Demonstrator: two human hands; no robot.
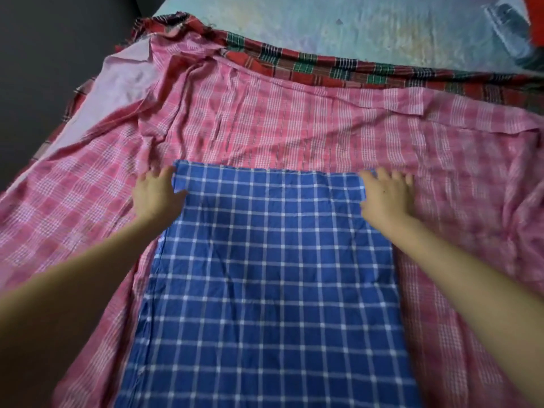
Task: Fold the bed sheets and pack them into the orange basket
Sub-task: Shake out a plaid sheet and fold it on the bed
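The folding step is in hand. A blue checked bed sheet (273, 275) is lying as a long rectangle down the lower middle of the frame. It is looking doubled into layers, judging by the stacked edges along its left side. Both hands are sitting at its 2 far corners. The left hand (156, 192) is pressing the upper left corner with fingers extended and spread, its thumb lying on the blue cloth. The right hand (385, 192) is covering the upper right corner the same way, flat and released. Neither is clenching, though I cannot tell whether a thumb is hooking under the edge.

The next move is probably calling for a pinch through all layers at both corners. The far edge would then be carried toward the bottom of the frame, with the sides kept aligned so the thin cloth is not skewing.

The blue fabric is looking like light woven cotton, with white grid lines and fine creases. Under it a pink checked sheet (294, 128) is spreading wrinkled across the middle, its plain pale underside turned up at the upper left. A red and green tartan sheet (323, 64) is running as a rumpled band above it, over a mottled pale blue-green mattress (353, 22).

An orange-red shape (536, 16) is being cut off at the upper right corner. I cannot tell whether it is the basket.
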